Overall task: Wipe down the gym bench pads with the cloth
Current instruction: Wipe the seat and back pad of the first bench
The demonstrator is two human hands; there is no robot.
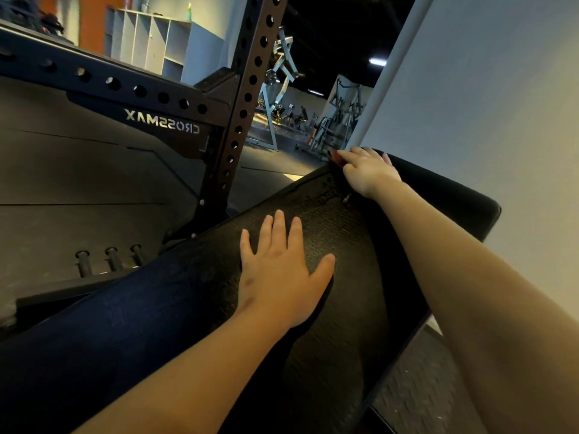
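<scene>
I am resting my left hand, fingers spread flat, on the black bench pad while my right hand is covering the red cloth at the pad's far edge, though I cannot tell its grip.

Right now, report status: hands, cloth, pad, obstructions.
Left hand flat on bench pad, fingers spread. Right hand on red cloth at pad's far edge, grip unclear. Rack upright stands left of pad.
</scene>
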